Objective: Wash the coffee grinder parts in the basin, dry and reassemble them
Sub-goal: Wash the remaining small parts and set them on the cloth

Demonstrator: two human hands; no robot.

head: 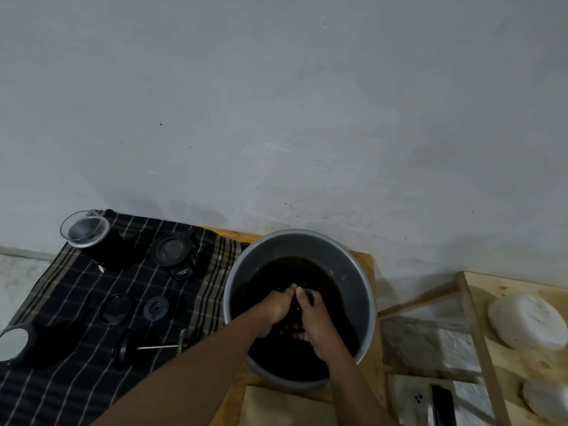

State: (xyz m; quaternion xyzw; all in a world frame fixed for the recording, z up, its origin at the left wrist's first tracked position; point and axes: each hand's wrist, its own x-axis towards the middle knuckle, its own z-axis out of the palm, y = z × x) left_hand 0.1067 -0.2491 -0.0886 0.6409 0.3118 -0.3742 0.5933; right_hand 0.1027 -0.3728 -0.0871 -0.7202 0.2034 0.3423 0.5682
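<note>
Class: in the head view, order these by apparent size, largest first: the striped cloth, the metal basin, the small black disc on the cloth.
1. striped cloth, though it runs partly out of frame
2. metal basin
3. small black disc

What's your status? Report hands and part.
Left hand, right hand in basin, both gripping dark part. Other parts lie on striped cloth. Nothing blocking.

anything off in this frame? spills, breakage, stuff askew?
No spill or damage visible. One oddity: the water in the basin is nearly black, so the dark part gripped by the left hand and right hand barely shows. The loose parts on the checked cloth lie apart.
</note>
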